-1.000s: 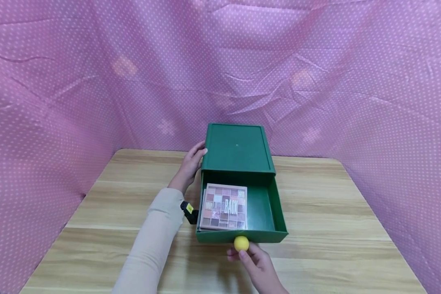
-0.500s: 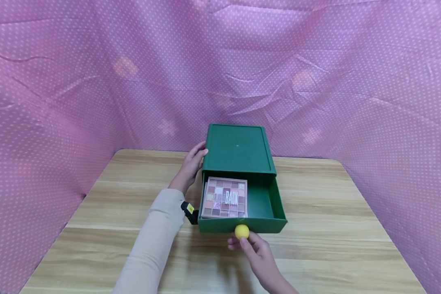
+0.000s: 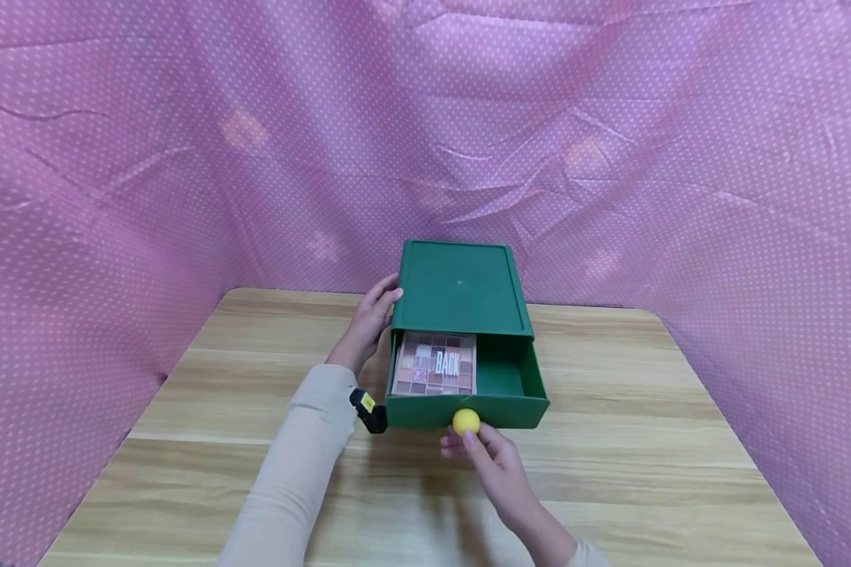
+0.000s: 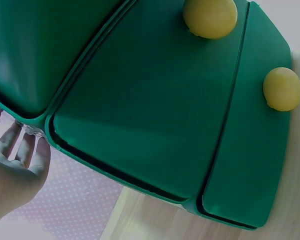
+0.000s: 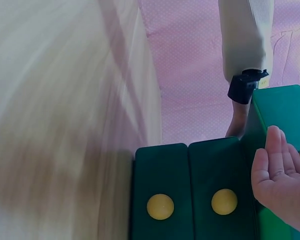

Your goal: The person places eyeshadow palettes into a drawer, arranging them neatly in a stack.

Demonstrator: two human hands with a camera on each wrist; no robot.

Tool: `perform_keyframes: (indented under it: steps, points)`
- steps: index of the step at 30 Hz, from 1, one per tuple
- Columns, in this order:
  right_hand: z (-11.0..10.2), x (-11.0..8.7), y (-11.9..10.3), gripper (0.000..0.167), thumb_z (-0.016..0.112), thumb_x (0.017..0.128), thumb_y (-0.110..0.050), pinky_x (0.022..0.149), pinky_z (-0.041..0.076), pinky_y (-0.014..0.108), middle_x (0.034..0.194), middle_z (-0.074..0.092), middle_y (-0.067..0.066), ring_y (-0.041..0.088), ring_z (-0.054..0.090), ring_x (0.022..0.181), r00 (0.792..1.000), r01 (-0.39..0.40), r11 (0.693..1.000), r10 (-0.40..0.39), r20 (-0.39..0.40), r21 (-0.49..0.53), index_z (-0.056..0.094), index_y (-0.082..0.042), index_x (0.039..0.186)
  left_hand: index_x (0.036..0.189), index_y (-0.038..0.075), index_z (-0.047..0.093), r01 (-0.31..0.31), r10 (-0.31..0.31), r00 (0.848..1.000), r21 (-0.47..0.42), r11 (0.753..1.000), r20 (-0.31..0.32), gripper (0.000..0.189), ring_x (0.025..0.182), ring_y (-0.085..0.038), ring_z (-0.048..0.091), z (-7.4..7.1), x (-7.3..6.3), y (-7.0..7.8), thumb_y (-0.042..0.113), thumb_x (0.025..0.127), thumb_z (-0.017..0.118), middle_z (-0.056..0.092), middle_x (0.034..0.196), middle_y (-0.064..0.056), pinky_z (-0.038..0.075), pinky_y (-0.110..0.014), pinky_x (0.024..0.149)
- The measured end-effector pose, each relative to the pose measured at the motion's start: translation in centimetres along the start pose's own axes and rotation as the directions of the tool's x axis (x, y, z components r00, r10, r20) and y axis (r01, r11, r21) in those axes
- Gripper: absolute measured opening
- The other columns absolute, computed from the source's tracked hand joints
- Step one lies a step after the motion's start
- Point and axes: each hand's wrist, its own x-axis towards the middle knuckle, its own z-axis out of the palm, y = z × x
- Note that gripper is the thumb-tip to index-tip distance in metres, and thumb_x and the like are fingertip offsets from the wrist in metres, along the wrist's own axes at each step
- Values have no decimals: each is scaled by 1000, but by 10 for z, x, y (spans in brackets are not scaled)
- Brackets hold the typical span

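A green drawer cabinet (image 3: 461, 283) stands on the table, its top drawer (image 3: 425, 412) partly pulled out. In the drawer's left side lies an eyeshadow palette (image 3: 432, 370) with "BACK" on its cover. My right hand (image 3: 499, 465) holds the drawer's yellow knob (image 3: 466, 421), thumb against its front. In the right wrist view that hand's fingers (image 5: 276, 152) lie alongside the drawer front, the thumb hidden. My left hand (image 3: 369, 323) rests against the cabinet's left side. Its fingers (image 4: 26, 147) look nearly straight in the left wrist view, touching the cabinet's edge.
Two closed drawers with yellow knobs (image 5: 160, 206) sit below the pulled-out one. The wood-grain table (image 3: 645, 441) extends around the cabinet. Pink dotted cloth (image 3: 326, 157) hangs behind and at both sides. A black wrist camera (image 3: 369, 409) sits at my left wrist, beside the drawer.
My right hand has moved forward with the knob, sliding the top drawer and palette partway into the cabinet. The palette's far edge is now under the cabinet top. My left hand has stayed in place.
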Motion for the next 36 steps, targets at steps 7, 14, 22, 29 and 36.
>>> perform_keyframes:
  steps: [7, 14, 22, 29, 36]
  points:
    - [-4, 14, -1, 48, 39, 91, -33, 82, 42, 31, 100, 56, 20, 29, 56, 89, 1000, -16, 1000, 16, 6, -18, 46, 10, 111, 131, 17, 38, 11, -11, 1000, 2, 1000, 11, 47, 118, -18, 31, 0, 0, 1, 27, 87, 50, 35, 131, -3, 32, -37, 92]
    - [-7, 25, -1, 50, 40, 90, -36, 83, 42, 32, 99, 56, 18, 28, 56, 89, 1000, -18, 1000, 18, -1, -22, 46, 9, 111, 130, 17, 39, 6, -6, 1000, 4, 1000, 15, 46, 118, -17, 32, 2, 0, 2, 28, 87, 50, 35, 130, -2, 32, -36, 92]
    - [-9, 37, 0, 47, 39, 91, -34, 83, 42, 34, 96, 57, 18, 25, 58, 86, 1000, 11, 999, -12, -15, -33, 48, 8, 108, 131, 15, 37, 8, -8, 1000, -22, 1000, 23, 47, 118, -18, 32, 1, 1, 4, 26, 87, 49, 35, 131, -4, 33, -37, 91]
    - [-11, 49, 0, 47, 40, 91, -34, 84, 41, 36, 95, 57, 21, 27, 58, 86, 999, 28, 999, -29, -31, -47, 50, 9, 106, 130, 18, 39, 24, -24, 1000, -13, 1000, 12, 46, 118, -17, 31, 0, 2, 3, 27, 86, 51, 35, 131, -1, 32, -36, 91]
    - [-13, 60, 1, 49, 40, 90, -38, 86, 39, 39, 97, 57, 19, 26, 57, 87, 1000, 0, 998, -2, -30, -62, 50, 7, 106, 130, 17, 38, 33, -33, 999, -15, 999, 9, 46, 118, -17, 31, -1, 2, 2, 26, 87, 50, 35, 131, -2, 33, -37, 91]
